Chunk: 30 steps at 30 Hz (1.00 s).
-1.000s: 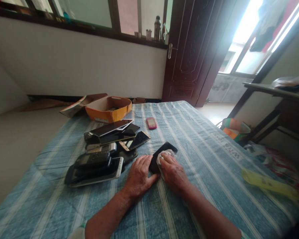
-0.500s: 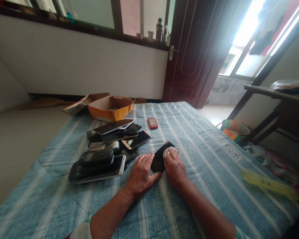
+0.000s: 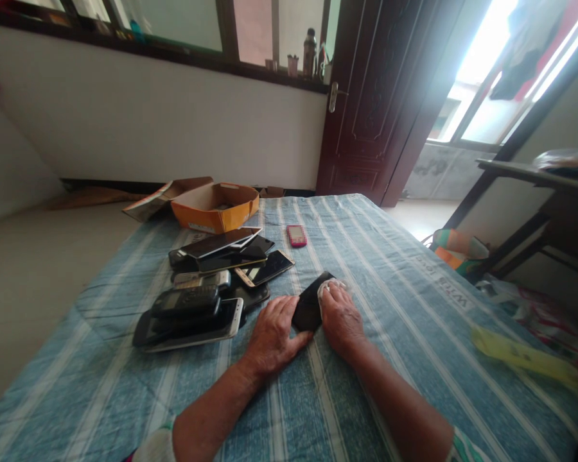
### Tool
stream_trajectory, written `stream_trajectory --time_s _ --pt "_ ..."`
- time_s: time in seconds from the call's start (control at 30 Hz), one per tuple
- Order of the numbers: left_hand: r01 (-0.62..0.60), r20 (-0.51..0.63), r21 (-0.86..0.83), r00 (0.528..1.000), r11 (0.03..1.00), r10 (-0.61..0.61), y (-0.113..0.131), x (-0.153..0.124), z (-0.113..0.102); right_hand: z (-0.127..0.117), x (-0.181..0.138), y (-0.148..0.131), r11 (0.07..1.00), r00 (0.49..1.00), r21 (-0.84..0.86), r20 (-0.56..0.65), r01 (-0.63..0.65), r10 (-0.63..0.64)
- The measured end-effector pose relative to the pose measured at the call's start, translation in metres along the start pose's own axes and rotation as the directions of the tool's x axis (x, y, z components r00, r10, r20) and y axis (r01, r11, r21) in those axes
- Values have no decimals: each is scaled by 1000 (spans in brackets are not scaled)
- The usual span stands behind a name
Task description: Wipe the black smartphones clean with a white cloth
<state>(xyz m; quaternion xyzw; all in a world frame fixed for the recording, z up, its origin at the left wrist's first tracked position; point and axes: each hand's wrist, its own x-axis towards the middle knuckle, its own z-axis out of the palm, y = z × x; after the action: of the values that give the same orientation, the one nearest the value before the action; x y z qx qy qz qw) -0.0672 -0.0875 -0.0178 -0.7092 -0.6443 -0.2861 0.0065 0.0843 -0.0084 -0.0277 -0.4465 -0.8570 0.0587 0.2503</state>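
Note:
A black phone lies flat on the striped cloth, set at an angle between my hands. My left hand grips its left and near edges, thumb along the bottom corner. Bunched under the fingers of my right hand is a white wipe, pressed on the phone's right side; whether it is tissue or fabric I cannot tell. Left of my hands sits a heap of phones, among them a white-edged smartphone, a black keypad phone and a gold-edged phone.
Behind the heap stands an orange cardboard box with its lid tilted beside it. A small pink phone lies farther back on the blue striped cloth. Something yellow is at the right edge.
My right hand and the wipe have slid slightly to the right along the phone. My left hand and the phone stay where they were. The camera view has shifted a little.

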Motion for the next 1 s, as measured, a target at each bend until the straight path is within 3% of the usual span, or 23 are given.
stream_trajectory --time_s 0.13,0.27,0.33,0.43,0.53,0.67,0.8,1.0 --pt "-6 -10 10 1000 1000 6 -4 -1 3 -5 -16 -10 991 996 106 16 87 -89" --pt "-26 -10 19 1000 999 26 -8 -2 5 -22 -18 -13 878 993 469 20 93 -116" --pt "-51 -23 20 998 998 52 -9 -3 4 -33 -14 -12 720 998 693 55 -30 -11" --pt "-91 -93 21 991 996 93 -6 -2 2 -48 -8 -10 339 945 885 269 -319 187" --pt "-112 -208 8 972 994 112 2 -1 -4 -57 -6 -9 15 871 897 426 -443 243" --pt "-148 -317 -79 941 986 116 13 1 -12 -56 -5 -4 -204 828 859 509 -470 236" --pt "-139 -339 -195 939 971 66 22 1 -17 -48 -4 3 -348 814 814 548 -465 195" --pt "-133 -329 -296 944 946 30 34 -3 -24 -39 -6 4 -447 790 741 603 -502 113"
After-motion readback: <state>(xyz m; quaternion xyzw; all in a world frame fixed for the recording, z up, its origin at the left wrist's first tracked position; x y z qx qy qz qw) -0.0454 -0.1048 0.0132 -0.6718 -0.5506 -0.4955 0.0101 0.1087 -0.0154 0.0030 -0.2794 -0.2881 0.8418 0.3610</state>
